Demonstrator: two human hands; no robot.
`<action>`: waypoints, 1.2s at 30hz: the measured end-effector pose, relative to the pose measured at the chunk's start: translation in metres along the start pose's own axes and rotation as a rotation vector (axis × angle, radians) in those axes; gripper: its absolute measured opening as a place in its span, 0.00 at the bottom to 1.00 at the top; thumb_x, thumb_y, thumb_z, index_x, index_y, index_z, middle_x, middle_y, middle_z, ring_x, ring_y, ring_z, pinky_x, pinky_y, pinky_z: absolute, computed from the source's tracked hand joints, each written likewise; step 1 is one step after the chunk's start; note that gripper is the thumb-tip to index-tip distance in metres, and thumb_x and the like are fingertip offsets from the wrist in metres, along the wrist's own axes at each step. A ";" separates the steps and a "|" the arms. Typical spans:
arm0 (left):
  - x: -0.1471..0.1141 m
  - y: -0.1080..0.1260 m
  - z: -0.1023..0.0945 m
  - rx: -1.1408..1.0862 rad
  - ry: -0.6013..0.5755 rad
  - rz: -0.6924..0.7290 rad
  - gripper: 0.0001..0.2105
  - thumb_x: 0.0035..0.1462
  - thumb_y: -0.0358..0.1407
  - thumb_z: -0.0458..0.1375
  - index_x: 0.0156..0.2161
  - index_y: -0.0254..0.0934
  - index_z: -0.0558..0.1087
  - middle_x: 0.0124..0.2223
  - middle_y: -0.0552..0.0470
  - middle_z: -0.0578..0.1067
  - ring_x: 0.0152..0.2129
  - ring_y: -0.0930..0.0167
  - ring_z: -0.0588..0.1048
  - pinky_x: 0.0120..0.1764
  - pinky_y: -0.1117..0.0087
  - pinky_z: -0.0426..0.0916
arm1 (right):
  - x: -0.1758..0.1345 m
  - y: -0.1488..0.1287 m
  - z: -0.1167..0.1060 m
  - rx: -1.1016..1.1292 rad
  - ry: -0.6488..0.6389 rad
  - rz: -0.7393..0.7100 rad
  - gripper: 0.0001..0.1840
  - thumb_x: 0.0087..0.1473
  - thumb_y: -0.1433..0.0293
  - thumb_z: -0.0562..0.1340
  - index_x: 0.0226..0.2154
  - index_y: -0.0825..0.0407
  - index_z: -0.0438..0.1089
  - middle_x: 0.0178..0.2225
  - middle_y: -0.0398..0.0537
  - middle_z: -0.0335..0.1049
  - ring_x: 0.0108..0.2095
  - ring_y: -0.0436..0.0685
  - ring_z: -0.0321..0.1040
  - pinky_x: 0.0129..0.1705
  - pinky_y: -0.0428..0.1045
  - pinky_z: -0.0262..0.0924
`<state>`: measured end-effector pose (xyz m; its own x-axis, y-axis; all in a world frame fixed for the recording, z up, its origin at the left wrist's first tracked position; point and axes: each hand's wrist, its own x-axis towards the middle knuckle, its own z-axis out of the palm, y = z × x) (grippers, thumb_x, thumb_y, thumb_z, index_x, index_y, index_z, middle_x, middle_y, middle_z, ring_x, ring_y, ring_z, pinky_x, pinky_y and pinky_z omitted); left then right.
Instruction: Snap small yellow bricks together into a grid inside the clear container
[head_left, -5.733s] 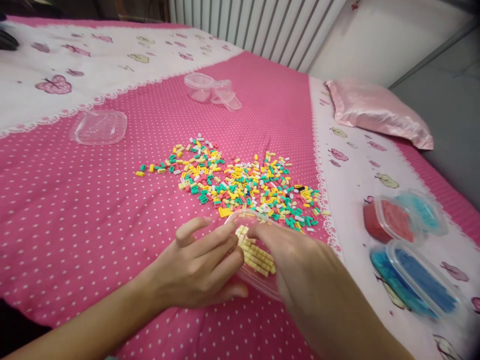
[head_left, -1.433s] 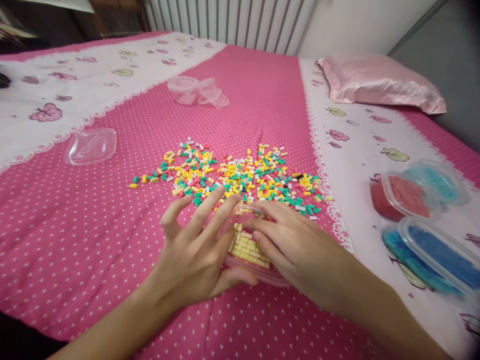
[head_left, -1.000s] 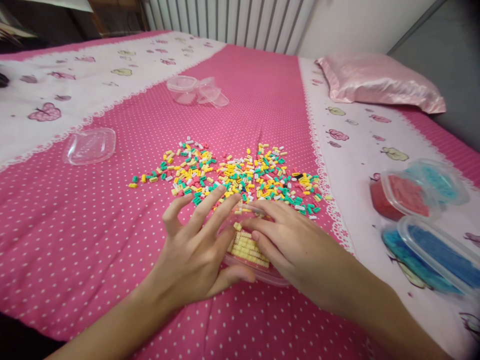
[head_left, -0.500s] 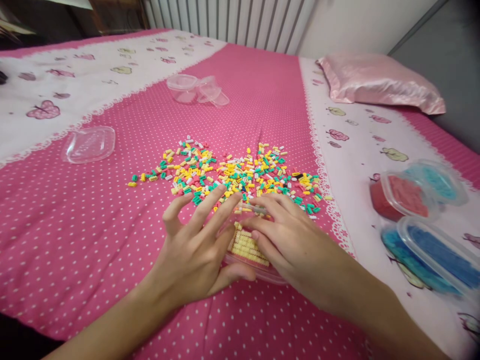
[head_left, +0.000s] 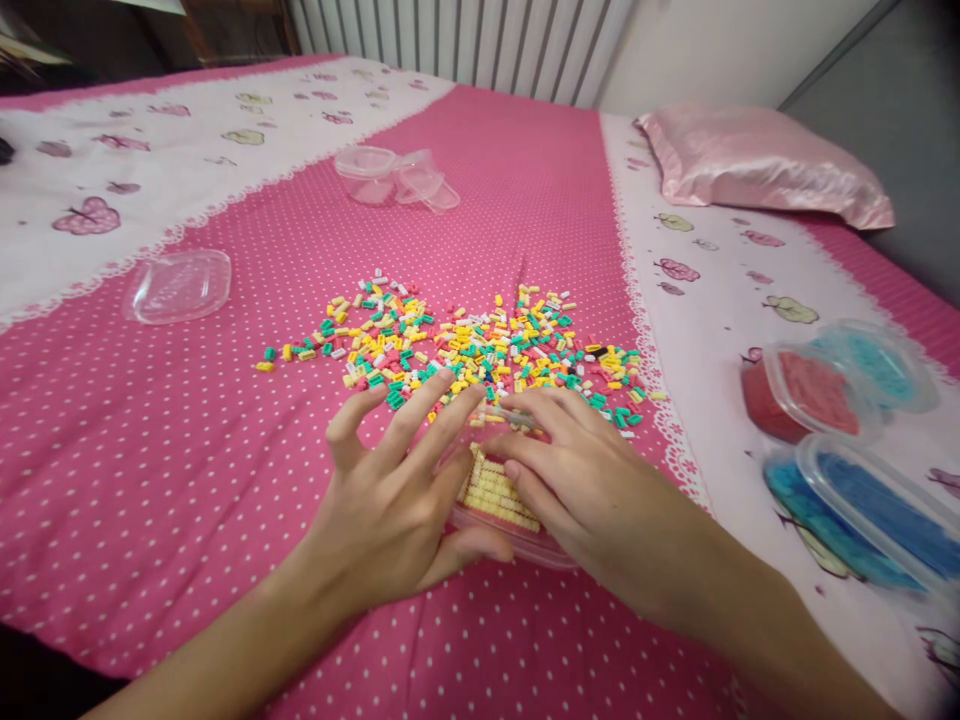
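Note:
Small pale yellow building bricks (head_left: 496, 490) lie packed in rows in a clear plastic container (head_left: 551, 552) in front of me. My left hand (head_left: 397, 500) is at the container's left side with its fingers spread, and its thumb lies along the near rim. Over the right part of the container bends my right hand (head_left: 592, 480), thumb and fingertips drawn together at the bricks. What is between those fingertips, if anything, is too small to make out. Beyond both hands spreads a loose heap of small yellow, green, white and pink bricks (head_left: 480, 345).
On the pink dotted bedspread (head_left: 285, 520) lie a clear lid (head_left: 180, 287) at left and clear empty containers (head_left: 367, 175) farther back. To the right are a tub of red pieces (head_left: 810, 395), a tub of blue pieces (head_left: 889, 510) and a pink pillow (head_left: 765, 165).

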<state>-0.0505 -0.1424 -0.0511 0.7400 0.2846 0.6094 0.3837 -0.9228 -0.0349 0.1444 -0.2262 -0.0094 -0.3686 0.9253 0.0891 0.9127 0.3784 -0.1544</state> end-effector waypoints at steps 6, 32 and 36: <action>0.000 0.000 0.000 -0.009 -0.003 -0.002 0.33 0.71 0.55 0.34 0.41 0.37 0.78 0.60 0.42 0.75 0.62 0.55 0.68 0.66 0.48 0.44 | 0.001 -0.001 0.000 0.029 -0.003 0.038 0.18 0.65 0.78 0.50 0.44 0.53 0.74 0.54 0.56 0.68 0.55 0.65 0.59 0.54 0.63 0.61; 0.001 0.002 -0.002 -0.019 0.029 -0.002 0.31 0.71 0.55 0.36 0.37 0.37 0.76 0.59 0.42 0.76 0.61 0.55 0.69 0.65 0.48 0.46 | 0.002 0.000 0.001 -0.020 -0.016 0.011 0.17 0.66 0.78 0.50 0.44 0.55 0.74 0.54 0.56 0.67 0.54 0.66 0.59 0.54 0.65 0.62; 0.001 0.002 -0.002 -0.007 0.037 0.002 0.31 0.71 0.54 0.37 0.35 0.38 0.76 0.58 0.42 0.76 0.61 0.56 0.69 0.65 0.49 0.46 | 0.002 -0.002 -0.001 0.023 -0.019 0.056 0.18 0.68 0.76 0.48 0.45 0.56 0.73 0.53 0.57 0.67 0.53 0.66 0.59 0.54 0.65 0.63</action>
<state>-0.0504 -0.1445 -0.0492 0.7198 0.2737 0.6379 0.3787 -0.9250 -0.0305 0.1419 -0.2254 -0.0075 -0.3205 0.9453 0.0611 0.9276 0.3263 -0.1817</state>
